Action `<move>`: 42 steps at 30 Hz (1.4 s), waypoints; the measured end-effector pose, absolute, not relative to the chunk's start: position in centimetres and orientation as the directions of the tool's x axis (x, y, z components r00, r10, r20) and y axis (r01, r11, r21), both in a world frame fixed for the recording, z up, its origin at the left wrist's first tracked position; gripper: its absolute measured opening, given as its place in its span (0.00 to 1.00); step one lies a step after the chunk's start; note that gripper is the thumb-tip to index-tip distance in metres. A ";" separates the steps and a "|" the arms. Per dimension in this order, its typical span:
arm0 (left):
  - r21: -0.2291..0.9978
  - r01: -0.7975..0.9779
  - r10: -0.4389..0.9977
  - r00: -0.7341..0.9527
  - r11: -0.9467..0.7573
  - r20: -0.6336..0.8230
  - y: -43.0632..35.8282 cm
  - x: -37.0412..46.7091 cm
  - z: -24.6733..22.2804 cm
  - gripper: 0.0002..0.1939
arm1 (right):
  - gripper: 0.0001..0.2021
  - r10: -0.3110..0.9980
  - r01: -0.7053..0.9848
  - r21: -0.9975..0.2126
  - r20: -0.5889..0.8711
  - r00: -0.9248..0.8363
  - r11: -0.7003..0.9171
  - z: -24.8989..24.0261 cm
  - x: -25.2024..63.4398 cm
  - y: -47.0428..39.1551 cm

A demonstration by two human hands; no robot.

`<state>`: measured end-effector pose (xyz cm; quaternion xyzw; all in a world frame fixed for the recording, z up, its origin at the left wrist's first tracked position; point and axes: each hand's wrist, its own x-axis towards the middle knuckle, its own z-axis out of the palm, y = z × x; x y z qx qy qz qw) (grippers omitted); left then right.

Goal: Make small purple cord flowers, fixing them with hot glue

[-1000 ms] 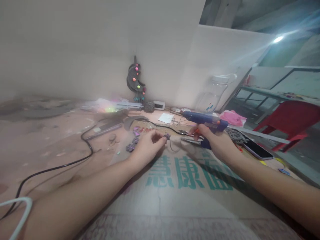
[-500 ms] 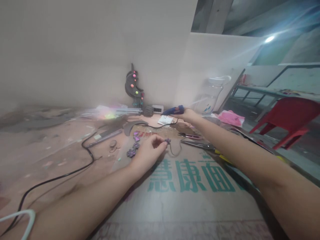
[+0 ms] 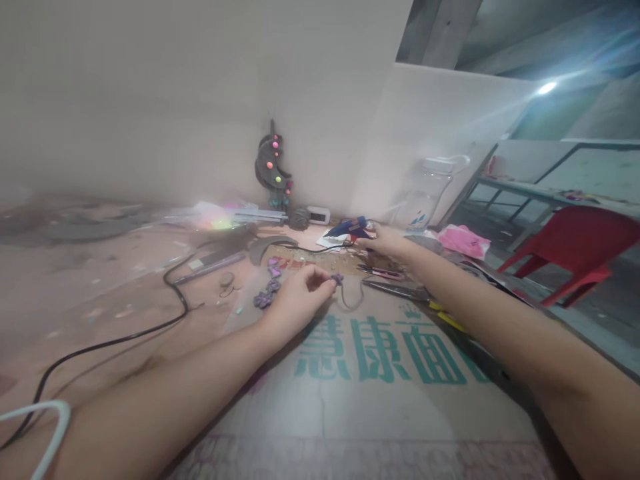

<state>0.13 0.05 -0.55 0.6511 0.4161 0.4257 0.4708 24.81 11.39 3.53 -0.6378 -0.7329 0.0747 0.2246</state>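
My left hand (image 3: pixel 305 297) pinches a small purple-grey flower charm (image 3: pixel 337 278) between thumb and fingertips, low over the printed sheet (image 3: pixel 320 407). A thin grey cord (image 3: pixel 353 307) loops from the charm. To the left of that hand lies a string of purple flower and heart pieces (image 3: pixel 265 297). Farther off, my right hand (image 3: pixel 387 241) is closed round the handle end of a blue glue gun (image 3: pixel 350 229), whose nozzle points left above a white paper scrap (image 3: pixel 327 241). Its fingers are partly hidden and small.
Thread snips (image 3: pixel 383 272) and yellow-handled scissors (image 3: pixel 400 289) lie under my right forearm. A black cable (image 3: pixel 125 341) crosses the left side. At the back stand a moon-shaped ornament (image 3: pixel 273 163), a grey yarn ball (image 3: pixel 299 219) and a clear jug (image 3: pixel 425 197). A red chair (image 3: pixel 583 237) is right.
My right hand has come down and slightly right with the glue gun, which now sits lower over the paper scrap. My left hand keeps its pinch on the charm; the view has shifted slightly.
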 end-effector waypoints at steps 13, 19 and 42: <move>0.952 0.169 0.943 0.260 -0.257 0.208 0.4 0.0 -0.9 0.12 | 0.23 0.971 0.280 -0.954 0.043 -0.236 0.110 3.1 18.7 -1.5; 0.934 0.187 0.937 0.238 -0.304 0.257 0.0 -0.2 -0.4 0.09 | 0.24 0.916 0.091 -0.995 -0.060 -0.396 -0.026 0.9 18.1 -2.0; 0.957 0.162 0.924 0.342 -0.239 0.173 -0.5 0.0 0.1 0.12 | 0.06 0.753 0.694 -0.422 0.600 -0.269 0.584 1.5 19.4 -1.6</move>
